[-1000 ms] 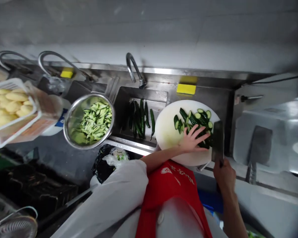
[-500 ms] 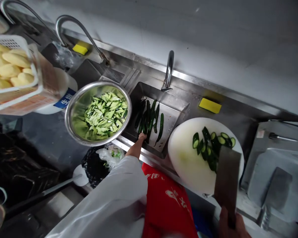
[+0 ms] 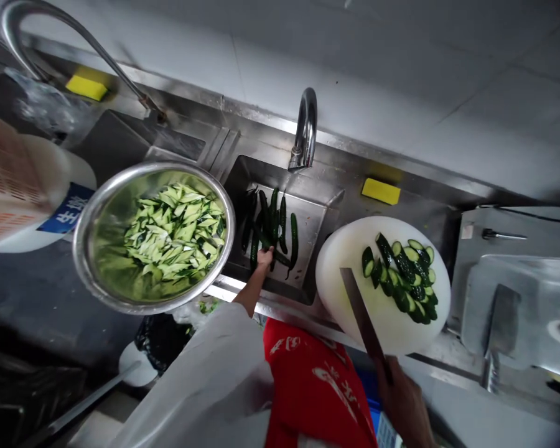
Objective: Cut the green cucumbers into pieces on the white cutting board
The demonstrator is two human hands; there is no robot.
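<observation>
Gripping the near end of a cucumber [image 3: 280, 257] in the sink [image 3: 310, 218], as the head view shows, our left hand [image 3: 264, 256] has its fingers curled closed. Our right hand [image 3: 401, 395] is wrapped round a cleaver [image 3: 363, 314], its blade over the cutting board [image 3: 332, 255], apart from the cut pieces [image 3: 404, 274]. We judge this a picking-up step; lifting would call for clearing the neighbouring cucumbers [image 3: 294, 239].

left sleeve [image 3: 210, 379]: white, creased | apron [image 3: 303, 398]: red, white print [image 3: 326, 376]
</observation>
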